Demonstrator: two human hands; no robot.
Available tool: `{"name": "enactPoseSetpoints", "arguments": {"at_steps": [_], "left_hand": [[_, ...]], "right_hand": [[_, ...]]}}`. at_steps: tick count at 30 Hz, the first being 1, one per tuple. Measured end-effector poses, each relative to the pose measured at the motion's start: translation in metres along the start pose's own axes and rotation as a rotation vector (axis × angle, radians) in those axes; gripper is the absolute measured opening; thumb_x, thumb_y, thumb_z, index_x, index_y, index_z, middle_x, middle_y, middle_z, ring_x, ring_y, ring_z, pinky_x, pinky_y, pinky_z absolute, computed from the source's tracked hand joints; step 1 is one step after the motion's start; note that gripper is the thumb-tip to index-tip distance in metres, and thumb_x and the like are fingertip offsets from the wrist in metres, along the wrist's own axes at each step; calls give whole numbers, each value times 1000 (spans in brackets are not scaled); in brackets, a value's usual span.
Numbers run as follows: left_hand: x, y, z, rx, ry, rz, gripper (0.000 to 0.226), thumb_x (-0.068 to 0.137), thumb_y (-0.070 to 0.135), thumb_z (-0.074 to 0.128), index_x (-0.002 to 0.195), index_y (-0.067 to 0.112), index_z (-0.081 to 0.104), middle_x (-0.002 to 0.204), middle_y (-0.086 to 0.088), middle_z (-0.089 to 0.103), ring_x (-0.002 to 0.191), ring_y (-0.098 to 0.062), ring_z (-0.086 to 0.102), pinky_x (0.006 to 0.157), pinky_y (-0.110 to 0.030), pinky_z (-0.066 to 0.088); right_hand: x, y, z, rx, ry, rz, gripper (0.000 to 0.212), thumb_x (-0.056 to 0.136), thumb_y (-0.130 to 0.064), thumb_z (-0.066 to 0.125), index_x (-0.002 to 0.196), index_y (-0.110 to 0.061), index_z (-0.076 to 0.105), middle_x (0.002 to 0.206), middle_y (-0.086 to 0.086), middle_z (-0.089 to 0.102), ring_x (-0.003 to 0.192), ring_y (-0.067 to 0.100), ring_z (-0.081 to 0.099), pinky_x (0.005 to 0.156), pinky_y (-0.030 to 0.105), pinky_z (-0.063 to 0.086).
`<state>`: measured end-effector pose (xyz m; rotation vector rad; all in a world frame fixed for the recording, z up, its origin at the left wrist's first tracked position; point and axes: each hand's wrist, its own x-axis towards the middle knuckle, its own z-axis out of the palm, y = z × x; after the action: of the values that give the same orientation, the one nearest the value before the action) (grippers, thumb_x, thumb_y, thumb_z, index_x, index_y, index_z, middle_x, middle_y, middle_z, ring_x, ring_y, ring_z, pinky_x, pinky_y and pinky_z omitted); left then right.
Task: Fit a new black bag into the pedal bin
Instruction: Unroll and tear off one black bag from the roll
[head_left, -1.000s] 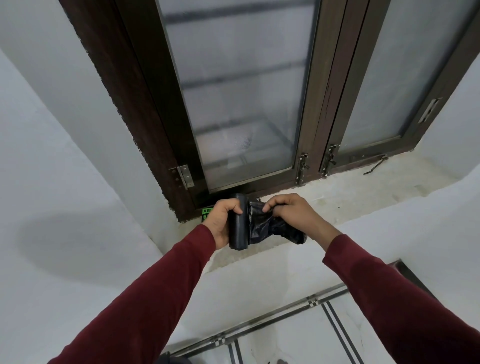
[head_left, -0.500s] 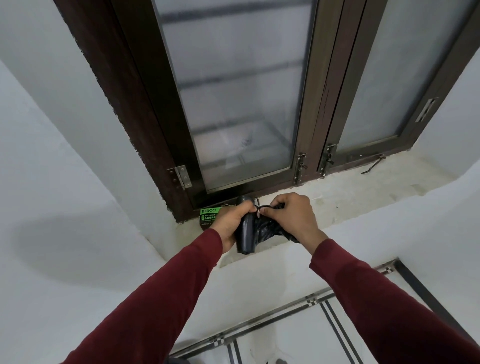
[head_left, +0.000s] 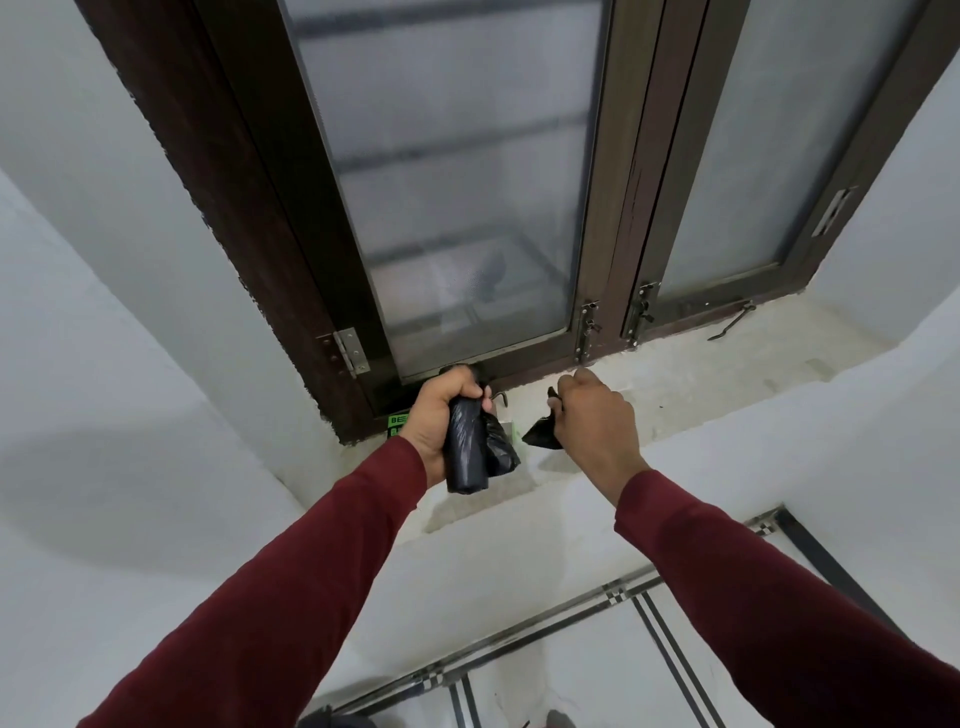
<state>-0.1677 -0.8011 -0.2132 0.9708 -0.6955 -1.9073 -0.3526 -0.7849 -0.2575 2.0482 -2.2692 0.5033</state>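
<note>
Change: hands together half a second ago, now apart; a bag looks torn free.
Left hand (head_left: 436, 415): fingers wrapped around the bag roll (head_left: 467, 447).
Right hand (head_left: 597, 415): fingers closed on the black bag (head_left: 540, 439), above the window sill (head_left: 701, 374).
Pedal bin: not in view.

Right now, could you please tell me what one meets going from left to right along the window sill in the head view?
Door hinge → green packet → left hand → roll of black bags → torn-off black bag → right hand → metal window stay.
</note>
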Motion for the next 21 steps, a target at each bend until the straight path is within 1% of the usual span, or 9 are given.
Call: {"name": "enactPoseSetpoints", "arguments": {"at_steps": [4, 6, 9, 12, 13, 15, 17, 19, 21], "left_hand": [[-2, -5, 6, -46, 0, -7, 13, 72, 7, 52, 71, 16, 43, 69, -4, 55, 53, -12, 52, 52, -22, 44], [0, -2, 8, -28, 59, 21, 17, 82, 4, 45, 69, 15, 43, 68, -3, 54, 52, -12, 51, 52, -23, 43], [4, 6, 4, 46, 121, 59, 29, 85, 4, 45, 58, 15, 48, 64, -3, 51, 53, -14, 46, 57, -28, 38], [4, 8, -1, 158, 145, 54, 13, 71, 12, 55, 59, 14, 52, 61, -3, 51, 53, -16, 44, 58, -29, 37], [3, 7, -1, 174, 136, 41, 6, 66, 13, 56, 62, 13, 51, 62, -3, 51, 53, -16, 45, 57, -29, 38], [1, 4, 2, 172, 109, 16, 6, 65, 13, 55, 66, 11, 49, 63, -4, 49, 51, -16, 46, 54, -25, 42], [-1, 4, 11, 165, 91, 16, 6, 69, 11, 54, 67, 12, 48, 62, -4, 48, 49, -16, 46, 49, -22, 44], [-1, 4, 18, 165, 85, 17, 6, 65, 12, 55, 67, 11, 50, 61, -4, 50, 49, -16, 46, 49, -21, 44], [-2, 4, 19, 170, 86, 23, 4, 65, 11, 56, 65, 10, 52, 60, -5, 51, 50, -16, 47, 50, -23, 46]], "right_hand": [[6, 5, 3, -10, -68, -57, 13, 98, -19, 57, 103, -10, 66, 107, 9, 62, 82, 37, 67, 62, 33, 42], [9, 5, -1, 233, -172, -31, 21, 99, -33, 60, 97, -16, 73, 95, 7, 69, 82, 29, 68, 65, 32, 49], [2, 8, -25, 881, -626, 168, 54, 90, -67, 61, 72, -16, 68, 61, -2, 59, 51, 14, 53, 55, 24, 42], [-9, 9, -42, 1570, -1191, 287, 49, 77, -60, 78, 87, -12, 76, 66, -5, 57, 45, 8, 39, 45, 20, 32], [-7, 6, -42, 1803, -1189, 307, 40, 73, -48, 87, 92, -14, 78, 68, -7, 59, 43, 6, 38, 44, 19, 31], [-1, -6, -36, 2061, -946, 420, 32, 79, -31, 84, 106, -17, 77, 61, -9, 54, 41, 6, 39, 41, 19, 31], [4, -20, -30, 1958, -618, 479, 25, 96, -25, 67, 119, -16, 73, 61, -11, 54, 43, 4, 45, 41, 18, 37], [2, -23, -20, 1450, -293, 290, 21, 100, -26, 64, 116, -20, 77, 68, -11, 61, 55, 4, 53, 50, 19, 44], [-1, -14, -7, 613, -63, -61, 18, 99, -37, 62, 101, -30, 79, 76, -9, 61, 67, 10, 57, 58, 25, 44]]}}
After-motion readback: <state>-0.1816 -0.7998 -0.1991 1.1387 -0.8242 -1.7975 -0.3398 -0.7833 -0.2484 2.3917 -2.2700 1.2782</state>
